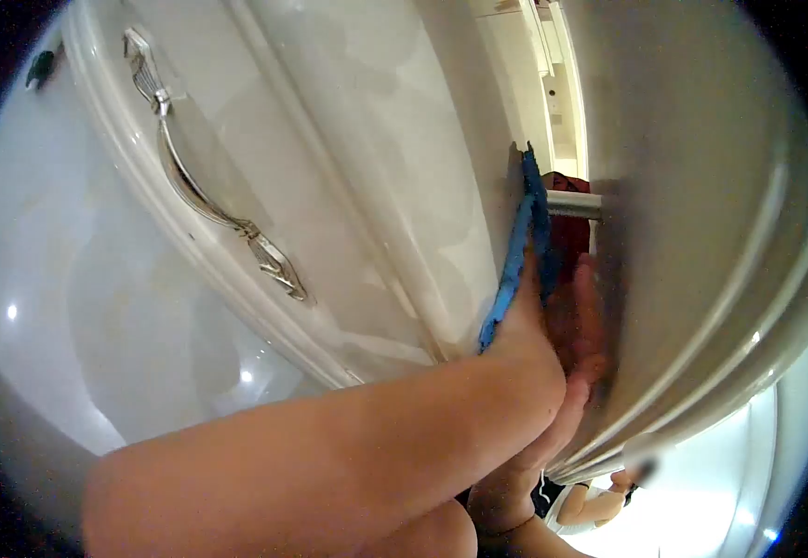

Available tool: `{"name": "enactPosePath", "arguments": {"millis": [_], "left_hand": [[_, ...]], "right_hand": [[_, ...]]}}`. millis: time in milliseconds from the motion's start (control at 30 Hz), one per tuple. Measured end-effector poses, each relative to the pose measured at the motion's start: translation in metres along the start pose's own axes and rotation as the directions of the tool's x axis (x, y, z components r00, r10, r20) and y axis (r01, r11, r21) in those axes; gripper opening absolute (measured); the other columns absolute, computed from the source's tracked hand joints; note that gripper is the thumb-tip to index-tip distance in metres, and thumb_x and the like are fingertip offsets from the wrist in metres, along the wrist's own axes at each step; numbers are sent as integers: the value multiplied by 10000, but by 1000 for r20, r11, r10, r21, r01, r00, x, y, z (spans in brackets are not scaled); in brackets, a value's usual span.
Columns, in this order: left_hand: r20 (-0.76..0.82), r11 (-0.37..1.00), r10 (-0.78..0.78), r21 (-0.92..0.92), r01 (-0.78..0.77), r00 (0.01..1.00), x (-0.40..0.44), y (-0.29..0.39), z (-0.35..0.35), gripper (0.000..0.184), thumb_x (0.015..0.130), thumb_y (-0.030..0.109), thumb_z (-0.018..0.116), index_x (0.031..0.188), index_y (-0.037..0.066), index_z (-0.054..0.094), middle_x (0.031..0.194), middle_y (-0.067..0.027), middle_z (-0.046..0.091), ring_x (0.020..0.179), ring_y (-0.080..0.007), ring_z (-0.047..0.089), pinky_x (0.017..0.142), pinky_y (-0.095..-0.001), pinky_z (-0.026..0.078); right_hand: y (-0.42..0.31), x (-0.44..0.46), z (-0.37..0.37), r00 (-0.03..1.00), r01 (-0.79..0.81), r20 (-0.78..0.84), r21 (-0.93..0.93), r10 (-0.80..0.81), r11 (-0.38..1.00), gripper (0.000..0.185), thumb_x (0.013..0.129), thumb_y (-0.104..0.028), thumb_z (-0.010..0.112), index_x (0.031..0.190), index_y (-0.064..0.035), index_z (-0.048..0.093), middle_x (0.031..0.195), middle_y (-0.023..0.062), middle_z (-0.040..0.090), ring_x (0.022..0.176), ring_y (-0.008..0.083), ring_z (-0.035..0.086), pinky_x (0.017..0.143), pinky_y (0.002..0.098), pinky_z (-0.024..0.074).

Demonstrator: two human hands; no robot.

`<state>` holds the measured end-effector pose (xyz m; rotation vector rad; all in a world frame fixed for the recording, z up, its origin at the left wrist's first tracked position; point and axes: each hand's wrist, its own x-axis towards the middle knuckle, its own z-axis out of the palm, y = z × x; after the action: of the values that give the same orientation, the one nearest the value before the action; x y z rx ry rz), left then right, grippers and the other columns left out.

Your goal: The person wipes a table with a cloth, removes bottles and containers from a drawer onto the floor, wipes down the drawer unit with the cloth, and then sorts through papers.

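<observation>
My left forearm crosses from the lower left and bends near the middle. My left hand (526, 316) is partly hidden beyond the bend, at a blue cloth (517, 259). The cloth is bunched along the edge of a glossy cream cabinet panel (367, 139) with an ornate metal handle (190, 181). Just below and beyond it, my right hand (567, 414) rises from the bottom, fingers stretched out along a second cream panel (683, 223). Part of the right hand is covered by my left arm.
A metal bar (574, 205) and something dark red (571, 237) show in the gap between the panels. Light cupboards (567, 93) stand beyond. At the lower right, a person in a white top (582, 507) appears small. A small dark green object (41, 67) lies at the upper left.
</observation>
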<state>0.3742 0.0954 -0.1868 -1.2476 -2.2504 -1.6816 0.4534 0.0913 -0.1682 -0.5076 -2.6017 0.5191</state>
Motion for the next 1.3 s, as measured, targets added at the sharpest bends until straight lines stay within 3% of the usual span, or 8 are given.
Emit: {"name": "enactPosePath", "arguments": {"millis": [167,267,367,667,767,1033,1200,1300], "left_hand": [[92,993,-22,116,11,996,-33,-27,-17,258,808,209,514,973,77,663,1121,-125,610,1107,-275,532,991,-487,343],[218,977,48,194,-92,975,-100,-22,-22,261,808,209,513,979,81,662,1134,-118,607,1114,-266,530,1000,-482,339],[312,946,146,234,-225,939,-119,0,-3,265,807,209,511,985,84,662,1147,-112,605,1122,-256,529,1008,-478,335],[274,896,310,236,-377,910,-78,29,-5,290,802,228,526,1043,134,656,1222,-52,582,1181,-227,496,1049,-455,301],[151,855,244,433,-286,958,-77,32,-64,366,759,300,594,1113,213,629,1235,-21,562,1192,-223,475,1002,-472,323],[418,759,498,215,-615,760,-94,7,42,309,811,310,537,1067,165,631,1163,-1,582,1173,-262,474,951,-433,365],[47,415,851,550,-725,524,-108,-44,67,249,806,310,546,1027,239,637,1141,55,577,1130,-136,491,913,-392,365],[-99,510,739,730,-456,667,-126,-81,67,341,777,407,579,1108,329,602,1237,120,534,1134,-65,476,937,-422,343]], "right_hand": [[57,-26,-52,829,-541,-69,146,554,828,493,853,-91,446,1339,-12,431,1369,190,425,1258,350,396,1001,372,357],[75,-34,-67,983,-123,5,-730,186,673,459,957,-261,364,1290,46,438,1298,171,485,1208,303,449,1025,399,335],[60,-45,-67,982,-148,-76,248,172,957,534,936,-236,298,1403,22,278,1453,155,297,1354,272,258,1112,379,184],[83,-63,-100,958,-173,-167,307,232,936,462,965,-230,338,1252,115,448,1304,219,474,1228,309,427,1051,395,294],[62,-43,-113,949,262,217,-146,-227,954,376,920,-166,478,1260,-12,513,1227,217,538,1159,298,499,1009,388,333],[93,-85,-67,984,-47,-173,19,49,999,281,854,-30,529,1118,-10,622,1087,158,630,1036,282,579,928,354,414],[83,-67,-49,1000,-6,10,102,5,995,316,854,-3,483,1134,-46,623,1194,153,587,1140,281,530,985,357,379],[74,-53,-28,985,152,71,102,-160,983,356,830,-41,519,1171,-92,606,1241,145,557,1176,316,496,998,386,375]]}}
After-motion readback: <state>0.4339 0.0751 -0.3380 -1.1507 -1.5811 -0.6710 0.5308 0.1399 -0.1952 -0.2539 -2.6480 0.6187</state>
